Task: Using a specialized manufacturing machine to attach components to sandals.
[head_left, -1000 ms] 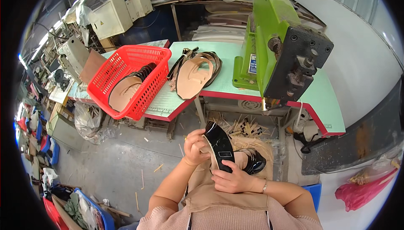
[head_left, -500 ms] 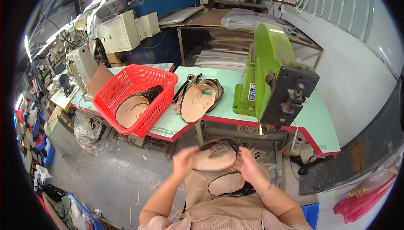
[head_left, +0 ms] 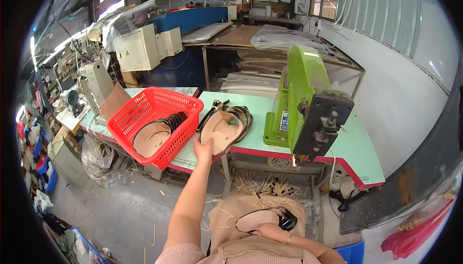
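Note:
My left hand reaches out to the front edge of the green table and touches the near end of a stack of tan shoe insoles with dark rims. Whether the fingers grip an insole I cannot tell. My right hand stays low over my lap and holds a tan insole piece with a black heel part. A red plastic basket with more tan insoles stands just left of the stack.
A green machine with a dark grey head stands on the table's right half. Scraps litter the floor under the table. Cream cabinets and sewing machines lie behind and left.
Both hands held an insole piece over my lap before. My left hand has let go and stretched forward to the stack on the table; the right keeps the piece low.

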Motion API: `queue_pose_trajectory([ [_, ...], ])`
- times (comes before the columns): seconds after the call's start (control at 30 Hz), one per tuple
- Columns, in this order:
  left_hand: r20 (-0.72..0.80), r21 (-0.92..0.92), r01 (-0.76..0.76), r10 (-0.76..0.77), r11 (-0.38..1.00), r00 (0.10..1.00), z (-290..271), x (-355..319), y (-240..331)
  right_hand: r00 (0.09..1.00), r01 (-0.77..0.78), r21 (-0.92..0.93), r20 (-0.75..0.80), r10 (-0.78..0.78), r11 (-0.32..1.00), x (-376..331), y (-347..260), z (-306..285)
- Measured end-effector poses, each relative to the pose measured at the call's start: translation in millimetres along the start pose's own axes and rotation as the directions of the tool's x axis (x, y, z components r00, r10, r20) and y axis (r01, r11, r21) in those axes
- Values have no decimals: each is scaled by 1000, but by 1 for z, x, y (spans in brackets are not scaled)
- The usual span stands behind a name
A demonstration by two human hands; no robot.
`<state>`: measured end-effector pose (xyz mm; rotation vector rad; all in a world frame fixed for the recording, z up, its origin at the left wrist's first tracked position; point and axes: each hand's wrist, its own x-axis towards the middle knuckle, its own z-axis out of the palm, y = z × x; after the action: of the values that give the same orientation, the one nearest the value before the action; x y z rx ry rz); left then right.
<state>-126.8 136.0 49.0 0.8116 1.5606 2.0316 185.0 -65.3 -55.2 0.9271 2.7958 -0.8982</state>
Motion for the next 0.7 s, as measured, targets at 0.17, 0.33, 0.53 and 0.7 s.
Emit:
queue_pose_trajectory([
  [0.17,-54,251,-197,217,948,975,-16,-10,2,978,11,7,-208,-9,1000,-1,-18,-28],
  [0.33,-15,467,-189,222,864,975,-20,-28,40,872,-37,382,-439,217,923,0,-35,-80],
  [0.53,620,-50,-835,672,548,404,-24,-129,83,911,138,987,-91,403,-88,-4,11,-124],
  [0.7,908,-417,-768,260,486,-328,-31,-214,64,974,-1,797,138,181,-603,-21,40,-139],
])
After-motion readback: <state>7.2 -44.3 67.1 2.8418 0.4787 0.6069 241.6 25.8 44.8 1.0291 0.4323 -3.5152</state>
